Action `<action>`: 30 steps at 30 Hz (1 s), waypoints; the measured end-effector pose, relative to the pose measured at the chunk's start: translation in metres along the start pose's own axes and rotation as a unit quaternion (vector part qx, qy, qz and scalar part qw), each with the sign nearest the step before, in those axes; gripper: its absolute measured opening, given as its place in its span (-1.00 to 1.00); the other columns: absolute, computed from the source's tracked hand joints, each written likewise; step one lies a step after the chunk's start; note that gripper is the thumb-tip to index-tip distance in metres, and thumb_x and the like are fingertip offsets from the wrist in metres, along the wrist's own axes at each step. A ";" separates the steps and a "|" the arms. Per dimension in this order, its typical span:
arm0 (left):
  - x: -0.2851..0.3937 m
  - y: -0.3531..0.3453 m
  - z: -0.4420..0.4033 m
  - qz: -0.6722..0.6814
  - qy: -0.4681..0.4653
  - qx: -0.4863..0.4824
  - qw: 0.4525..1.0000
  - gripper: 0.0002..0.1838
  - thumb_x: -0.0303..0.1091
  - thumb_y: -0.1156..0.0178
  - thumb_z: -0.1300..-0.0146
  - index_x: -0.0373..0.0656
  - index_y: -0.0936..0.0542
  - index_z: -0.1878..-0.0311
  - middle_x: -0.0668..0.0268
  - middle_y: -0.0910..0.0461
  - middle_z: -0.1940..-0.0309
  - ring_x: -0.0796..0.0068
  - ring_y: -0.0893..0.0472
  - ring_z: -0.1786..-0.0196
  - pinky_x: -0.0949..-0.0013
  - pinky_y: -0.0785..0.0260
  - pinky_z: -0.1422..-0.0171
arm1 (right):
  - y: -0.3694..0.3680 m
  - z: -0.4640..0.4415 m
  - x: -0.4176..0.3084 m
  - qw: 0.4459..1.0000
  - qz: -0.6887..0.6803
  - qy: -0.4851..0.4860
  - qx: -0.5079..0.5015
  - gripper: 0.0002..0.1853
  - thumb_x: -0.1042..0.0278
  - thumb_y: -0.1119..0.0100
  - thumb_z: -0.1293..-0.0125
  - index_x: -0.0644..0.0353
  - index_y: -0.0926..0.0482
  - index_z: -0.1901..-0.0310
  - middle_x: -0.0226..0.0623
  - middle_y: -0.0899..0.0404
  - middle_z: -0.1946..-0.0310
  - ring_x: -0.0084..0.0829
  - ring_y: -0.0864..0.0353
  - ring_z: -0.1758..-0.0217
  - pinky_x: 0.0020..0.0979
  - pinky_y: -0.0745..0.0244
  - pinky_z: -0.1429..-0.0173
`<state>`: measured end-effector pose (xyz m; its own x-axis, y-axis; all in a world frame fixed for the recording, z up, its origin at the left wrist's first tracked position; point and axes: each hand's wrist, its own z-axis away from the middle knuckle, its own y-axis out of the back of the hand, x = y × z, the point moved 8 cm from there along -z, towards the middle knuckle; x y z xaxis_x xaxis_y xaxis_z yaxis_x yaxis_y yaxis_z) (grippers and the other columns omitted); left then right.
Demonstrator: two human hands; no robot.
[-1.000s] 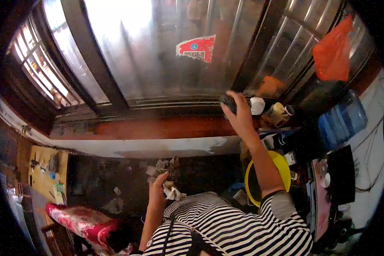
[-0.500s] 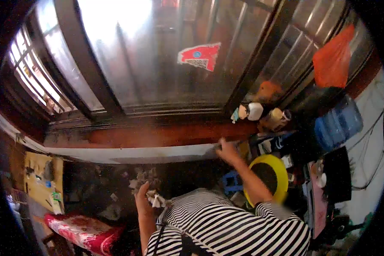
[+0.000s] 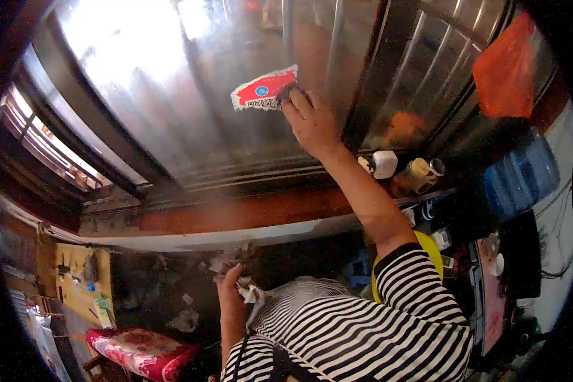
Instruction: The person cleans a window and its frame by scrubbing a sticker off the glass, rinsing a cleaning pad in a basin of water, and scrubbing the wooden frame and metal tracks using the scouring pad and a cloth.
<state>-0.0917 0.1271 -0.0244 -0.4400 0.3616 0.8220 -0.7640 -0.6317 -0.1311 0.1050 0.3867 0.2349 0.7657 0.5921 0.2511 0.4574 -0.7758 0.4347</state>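
A torn red and white sticker [image 3: 261,92] with a blue round mark and a code pattern clings to the window pane [image 3: 235,140]. Over its right end, my right hand [image 3: 312,124] presses a small dark grey scouring pad [image 3: 288,93] to the glass with bent fingers; the pad is mostly hidden. Low down in front of my body, my left hand [image 3: 231,286] is closed around a crumpled greyish-white rag [image 3: 251,294]. Part of that bundle shows above the fingers, blurred against the dark floor.
A reddish-brown sill [image 3: 248,216] runs below the window, with a white container [image 3: 384,164] and a yellow-lidded jar [image 3: 420,169] at its right. Further right are a blue water bottle [image 3: 522,175] and an orange bag [image 3: 506,70]. A yellow basin [image 3: 431,245] stands below my right arm.
My right hand has risen from near the sill to the sticker on the glass. My left hand still holds the rag low down. The view has shifted slightly.
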 end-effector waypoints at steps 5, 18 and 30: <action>0.022 -0.003 0.023 0.039 0.001 0.000 0.999 -0.51 -0.18 -0.15 -0.19 -0.30 -0.51 -0.11 0.06 -0.50 -0.10 0.20 -0.47 -0.19 0.20 -0.27 -0.26 | 0.003 -0.005 0.006 1.000 -0.001 0.023 -0.004 -0.77 0.44 -0.15 -0.04 0.12 -0.57 0.20 -0.32 -0.47 0.20 -0.24 -0.48 0.17 -0.25 -0.48 0.12; 0.007 -0.010 -0.004 0.072 0.041 -0.010 0.997 -0.61 -0.29 -0.27 -0.11 -0.35 -0.57 0.05 0.13 -0.61 0.17 0.29 -0.63 0.21 0.26 -0.50 0.16 | 0.005 -0.043 0.007 0.999 0.003 -0.036 -0.033 -0.76 0.39 -0.11 -0.12 0.16 -0.56 0.14 -0.23 -0.51 0.18 -0.21 -0.50 0.10 -0.23 -0.47 0.15; 0.017 -0.008 -0.017 0.057 0.017 -0.012 0.998 -0.63 -0.33 -0.21 -0.16 -0.31 -0.54 -0.01 0.14 -0.60 0.11 0.28 -0.62 0.11 0.23 -0.48 0.04 | -0.014 -0.037 -0.036 0.999 -0.034 0.007 0.033 -0.78 0.37 -0.17 -0.10 0.11 -0.56 0.18 -0.31 -0.48 0.24 -0.27 -0.48 0.20 -0.25 -0.47 0.17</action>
<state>-0.1010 0.1498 -0.0188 -0.5403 0.3115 0.7817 -0.7190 -0.6535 -0.2365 0.0547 0.3843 0.2521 0.7250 0.6472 0.2358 0.5379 -0.7458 0.3929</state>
